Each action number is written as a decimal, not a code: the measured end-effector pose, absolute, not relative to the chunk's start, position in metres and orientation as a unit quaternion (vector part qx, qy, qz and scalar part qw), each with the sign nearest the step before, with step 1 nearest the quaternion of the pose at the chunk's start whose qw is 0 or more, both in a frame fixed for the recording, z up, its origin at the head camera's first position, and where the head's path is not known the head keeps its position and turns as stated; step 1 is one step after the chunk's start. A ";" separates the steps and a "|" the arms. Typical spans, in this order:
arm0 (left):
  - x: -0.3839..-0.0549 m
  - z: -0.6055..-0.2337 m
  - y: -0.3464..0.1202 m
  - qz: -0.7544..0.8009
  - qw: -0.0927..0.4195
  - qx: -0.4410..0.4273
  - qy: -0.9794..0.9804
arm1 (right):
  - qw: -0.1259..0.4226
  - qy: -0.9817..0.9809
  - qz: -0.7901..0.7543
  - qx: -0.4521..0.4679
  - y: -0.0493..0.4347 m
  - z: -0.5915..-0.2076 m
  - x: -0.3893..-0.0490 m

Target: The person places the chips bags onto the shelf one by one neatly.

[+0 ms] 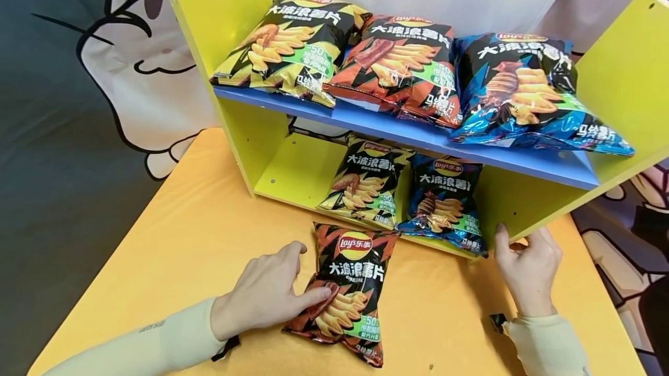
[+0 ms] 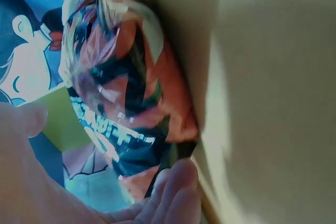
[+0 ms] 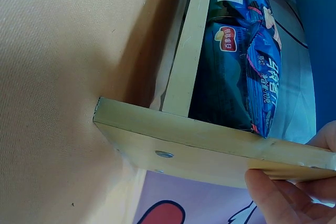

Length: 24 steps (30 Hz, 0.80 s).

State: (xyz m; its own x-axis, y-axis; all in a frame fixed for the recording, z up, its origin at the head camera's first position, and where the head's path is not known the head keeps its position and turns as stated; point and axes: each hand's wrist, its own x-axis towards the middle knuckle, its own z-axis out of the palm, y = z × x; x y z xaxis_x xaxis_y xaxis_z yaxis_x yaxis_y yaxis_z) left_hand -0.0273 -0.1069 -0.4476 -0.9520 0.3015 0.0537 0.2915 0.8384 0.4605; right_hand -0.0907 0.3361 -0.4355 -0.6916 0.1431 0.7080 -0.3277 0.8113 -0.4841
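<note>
A red-and-black bag of potato chips (image 1: 360,271) lies on the orange tabletop in front of a small yellow-and-blue shelf (image 1: 502,207). My left hand (image 1: 266,289) is at its left side, fingers loosely extended and thumb over the front of the bag. In the left wrist view, the fingertips (image 2: 181,182) are by the edge of the chip bag (image 2: 126,87); whether they touch it I cannot tell. At the shelf's right end, my right hand (image 1: 530,268) grips the front edge of the side panel (image 3: 210,153), thumb on one face and fingers on the other.
On the upper board sit a yellow chip bag (image 1: 292,45), a red chip bag (image 1: 397,65) and a blue chip bag (image 1: 522,85). The lower level holds a yellow chip bag (image 1: 368,181) and a blue chip bag (image 1: 444,199), with bare board (image 1: 292,175) to their left.
</note>
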 end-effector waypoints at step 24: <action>-0.023 -0.481 -0.086 0.341 0.129 0.151 0.919 | 0.391 -0.869 0.297 0.058 0.337 -0.436 -0.091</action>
